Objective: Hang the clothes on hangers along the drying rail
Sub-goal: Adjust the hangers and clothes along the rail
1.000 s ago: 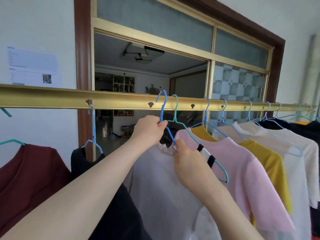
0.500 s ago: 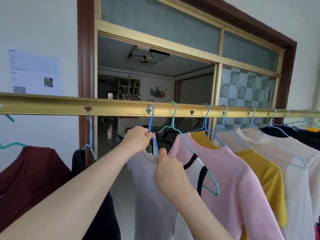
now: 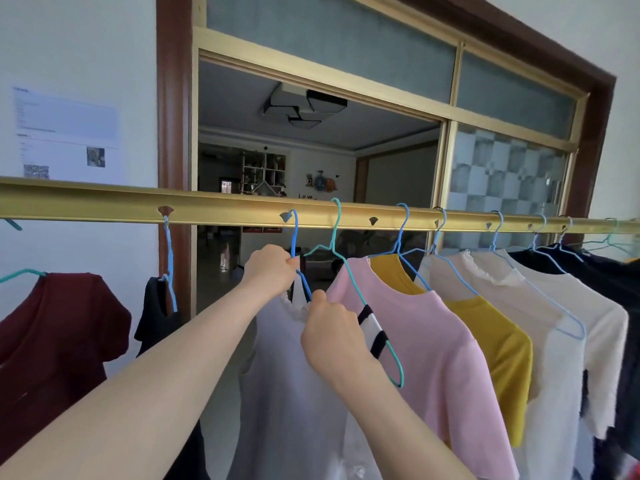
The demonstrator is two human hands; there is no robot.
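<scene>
A gold drying rail point(image 3: 104, 207) with notched holes crosses the view. A blue hanger point(image 3: 294, 237) carrying a pale white garment point(image 3: 287, 382) has its hook at a hole in the rail. My left hand point(image 3: 270, 271) grips the hanger's neck just below the hook. My right hand point(image 3: 334, 332) pinches the hanger's shoulder wire and the garment's lacy collar. To the right a pink shirt point(image 3: 426, 341) hangs on a teal hanger point(image 3: 334, 233).
Left along the rail hang a maroon shirt point(image 3: 52, 327) and a black garment point(image 3: 156, 306). Right of the pink shirt hang a yellow shirt point(image 3: 491, 334), cream tops point(image 3: 561, 327) and dark clothes point(image 3: 606, 282). Behind the rail stand a wooden door frame and a sliding door.
The blue hanger with the white garment has moved left along the rail, away from the teal hanger, and its hook now sits at a hole. Both hands went with it.
</scene>
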